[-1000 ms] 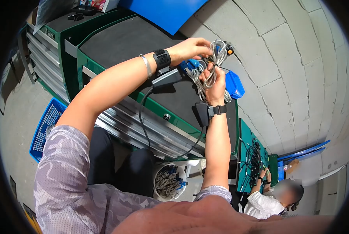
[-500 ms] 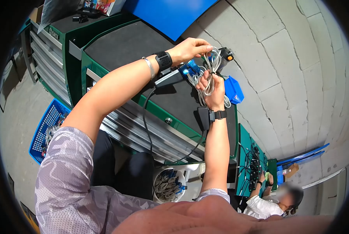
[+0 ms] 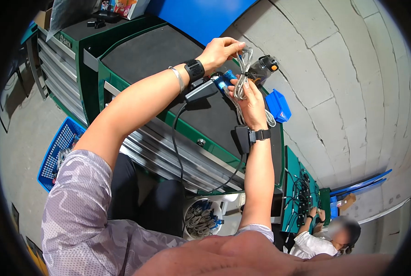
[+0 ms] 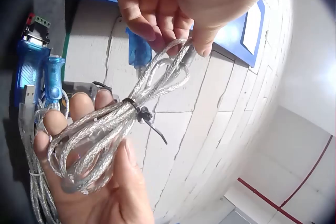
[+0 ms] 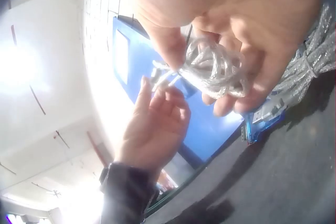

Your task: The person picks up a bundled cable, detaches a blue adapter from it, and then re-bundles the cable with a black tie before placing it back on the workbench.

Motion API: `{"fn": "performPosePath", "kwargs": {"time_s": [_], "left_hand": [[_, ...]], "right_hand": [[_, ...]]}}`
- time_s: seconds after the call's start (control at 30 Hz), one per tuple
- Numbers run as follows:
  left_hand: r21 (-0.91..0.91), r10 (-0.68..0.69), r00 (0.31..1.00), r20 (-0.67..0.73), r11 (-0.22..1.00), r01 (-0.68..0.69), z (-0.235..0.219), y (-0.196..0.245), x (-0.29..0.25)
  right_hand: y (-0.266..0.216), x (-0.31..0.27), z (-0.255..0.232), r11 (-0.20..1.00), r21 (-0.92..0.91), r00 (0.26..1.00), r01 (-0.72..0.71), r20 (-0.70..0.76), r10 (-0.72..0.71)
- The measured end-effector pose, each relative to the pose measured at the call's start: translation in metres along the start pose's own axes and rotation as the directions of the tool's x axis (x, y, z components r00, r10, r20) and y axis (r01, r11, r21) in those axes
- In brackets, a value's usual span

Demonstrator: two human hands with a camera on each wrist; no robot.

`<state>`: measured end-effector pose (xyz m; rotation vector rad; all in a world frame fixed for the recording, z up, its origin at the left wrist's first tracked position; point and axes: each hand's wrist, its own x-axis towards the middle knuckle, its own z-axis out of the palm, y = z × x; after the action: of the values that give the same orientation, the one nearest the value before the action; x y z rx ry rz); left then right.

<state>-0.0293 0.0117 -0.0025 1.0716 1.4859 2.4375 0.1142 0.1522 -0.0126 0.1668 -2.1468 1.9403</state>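
Left hand (image 3: 220,51) pinched upper loops of cable bundle (image 3: 243,73) between thumb and fingertips (image 4: 152,27). Right hand (image 3: 250,99) cupped lower loops, fingers curled round them, palm up. Bundle was held in air above black top of green tool cabinet (image 3: 155,50), black tie (image 4: 137,112) cinched round its middle. Blue plug (image 3: 223,83) hung beside right hand, probably part of second cable, view unclear. Blue bin (image 3: 277,105) lay near, at cabinet edge. White bucket (image 3: 201,218) of cables stood below on floor
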Motion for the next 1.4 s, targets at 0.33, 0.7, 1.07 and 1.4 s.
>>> {"fn": "performPosePath", "kwargs": {"time_s": [0.33, 0.7, 1.07, 1.4], "left_hand": [[0.175, -0.230, 0.900, 0.371, 0.969, 0.175, 0.015, -0.004, -0.019], [0.122, -0.202, 0.977, 0.069, 0.974, 0.193, 0.007, -0.008, -0.008], [0.004, -0.219, 0.955, 0.201, 0.975, 0.222, 0.002, -0.005, -0.004], [-0.070, -0.208, 0.870, 0.448, 0.962, 0.266, 0.006, -0.008, -0.008]], "right_hand": [[-0.004, -0.001, -0.005, 0.951, 0.308, 1.000, 0.009, 0.021, -0.016], [0.003, 0.000, 0.007, 0.999, 0.034, 0.998, -0.034, -0.049, 0.036], [0.002, 0.000, 0.000, 0.990, 0.143, 0.999, 0.016, -0.041, -0.010], [-0.010, -0.007, 0.003, 0.966, 0.218, 0.983, -0.139, 0.147, 0.108]]}}
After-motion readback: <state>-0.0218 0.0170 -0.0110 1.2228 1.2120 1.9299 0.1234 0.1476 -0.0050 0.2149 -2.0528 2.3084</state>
